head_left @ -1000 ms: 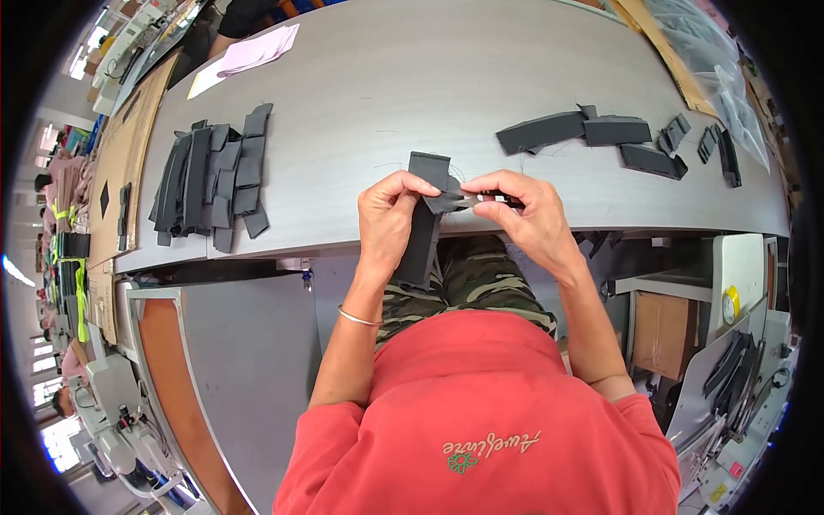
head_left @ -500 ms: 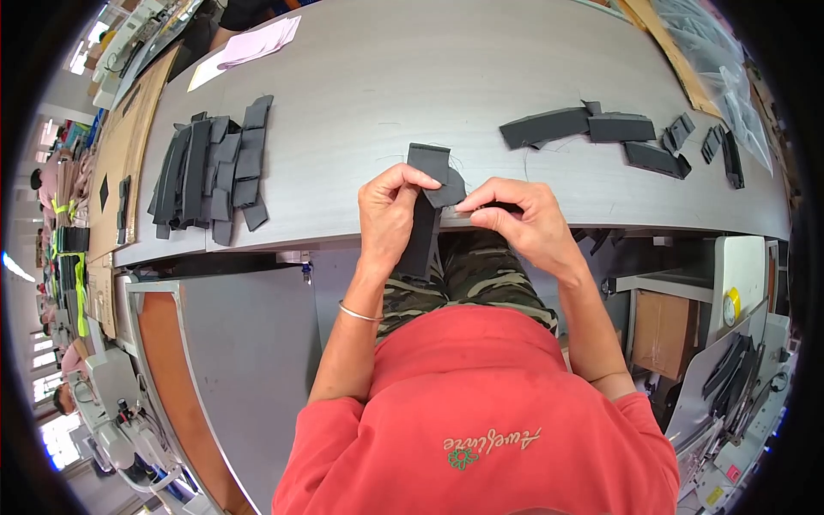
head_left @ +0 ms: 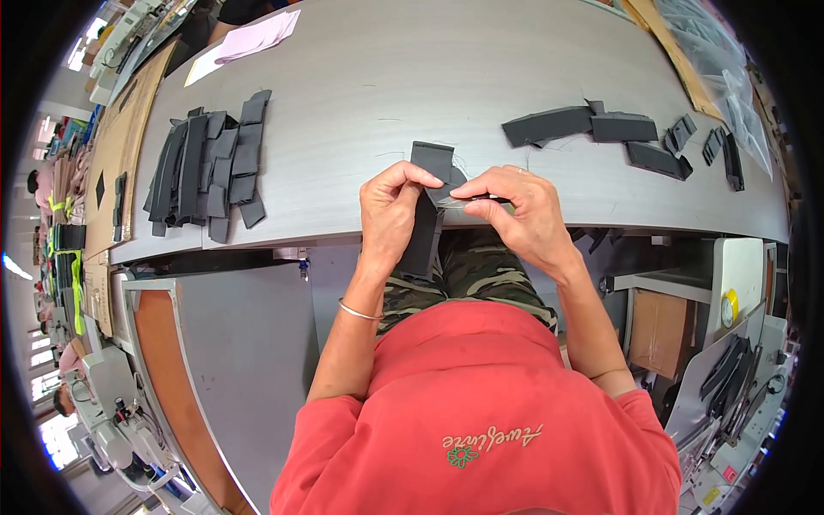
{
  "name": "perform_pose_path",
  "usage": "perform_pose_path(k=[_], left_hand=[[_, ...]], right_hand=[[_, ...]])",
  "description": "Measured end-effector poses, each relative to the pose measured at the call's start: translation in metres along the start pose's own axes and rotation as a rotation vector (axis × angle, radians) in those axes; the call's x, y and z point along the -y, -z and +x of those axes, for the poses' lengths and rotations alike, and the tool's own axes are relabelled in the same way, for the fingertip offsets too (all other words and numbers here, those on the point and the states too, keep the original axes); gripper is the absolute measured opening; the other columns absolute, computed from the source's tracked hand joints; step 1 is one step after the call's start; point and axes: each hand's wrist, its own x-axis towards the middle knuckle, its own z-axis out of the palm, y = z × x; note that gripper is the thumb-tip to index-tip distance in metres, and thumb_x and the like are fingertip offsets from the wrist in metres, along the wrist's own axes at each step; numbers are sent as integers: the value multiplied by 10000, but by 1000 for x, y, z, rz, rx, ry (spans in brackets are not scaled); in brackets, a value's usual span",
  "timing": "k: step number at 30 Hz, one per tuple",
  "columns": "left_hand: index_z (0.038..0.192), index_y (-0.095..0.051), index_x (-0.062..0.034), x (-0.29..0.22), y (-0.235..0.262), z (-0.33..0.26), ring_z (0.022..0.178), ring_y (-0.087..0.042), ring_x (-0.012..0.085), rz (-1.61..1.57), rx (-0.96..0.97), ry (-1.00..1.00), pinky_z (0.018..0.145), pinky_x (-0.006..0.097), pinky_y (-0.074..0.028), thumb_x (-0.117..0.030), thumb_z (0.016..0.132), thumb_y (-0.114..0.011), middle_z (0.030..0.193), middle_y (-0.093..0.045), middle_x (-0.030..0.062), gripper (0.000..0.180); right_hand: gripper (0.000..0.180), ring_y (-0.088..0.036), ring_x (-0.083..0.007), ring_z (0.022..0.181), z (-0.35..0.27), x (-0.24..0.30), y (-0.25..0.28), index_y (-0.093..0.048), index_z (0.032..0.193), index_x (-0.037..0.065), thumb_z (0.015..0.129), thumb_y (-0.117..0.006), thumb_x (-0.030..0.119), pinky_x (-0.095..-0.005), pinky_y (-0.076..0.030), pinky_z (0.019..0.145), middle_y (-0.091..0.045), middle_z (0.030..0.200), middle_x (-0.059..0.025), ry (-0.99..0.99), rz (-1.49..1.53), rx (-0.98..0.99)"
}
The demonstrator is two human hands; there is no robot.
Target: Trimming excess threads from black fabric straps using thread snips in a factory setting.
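Note:
My left hand (head_left: 390,210) pinches a folded black fabric strip (head_left: 432,156) between thumb and fingers, above the table's near edge. One end of the strip points away from me, and a longer tail (head_left: 421,245) hangs down toward my lap. My right hand (head_left: 524,210) is closed around small thread snips, their dark handle (head_left: 491,198) partly hidden by the fingers. The thin metal tips (head_left: 448,202) meet the fabric's right side, just beside my left thumb. Fine loose threads stick out around the strip.
On the grey table (head_left: 343,112), a pile of black fabric strips (head_left: 206,167) lies at the left. More black pieces (head_left: 622,129) are scattered at the right. Pink papers (head_left: 257,36) lie far left; clear plastic sheeting (head_left: 721,69) covers the far right corner.
My right hand has shifted slightly up and left, fingers more curled, and the snips' metal tips now show at the fabric. The left hand keeps its hold with hardly any movement.

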Motion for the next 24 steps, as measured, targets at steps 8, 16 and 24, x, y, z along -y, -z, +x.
perform_pose_path(k=[8,16,24], left_hand=[[769,-668,-16,0,2,2,637,-442,24,6,0,12,573,194,-349,74,875,-500,691,-600,-28,218],[775,-665,-12,1,1,3,638,-438,23,-13,-6,10,573,193,-350,73,877,-498,697,-596,-28,213],[776,-666,-16,4,2,2,642,-438,22,-35,-7,31,571,191,-348,74,878,-499,700,-594,-30,215]], right_hand=[[106,-551,-205,662,3,-1,-3,-701,860,96,757,-677,87,-323,-450,628,-676,779,-24,-7,-17,8],[137,-503,-193,641,3,-4,-4,-697,869,123,739,-686,80,-314,-406,631,-658,767,-2,61,-105,-43],[138,-475,-176,637,2,-7,-7,-699,858,140,733,-700,82,-308,-349,622,-618,705,20,109,-173,-54]])
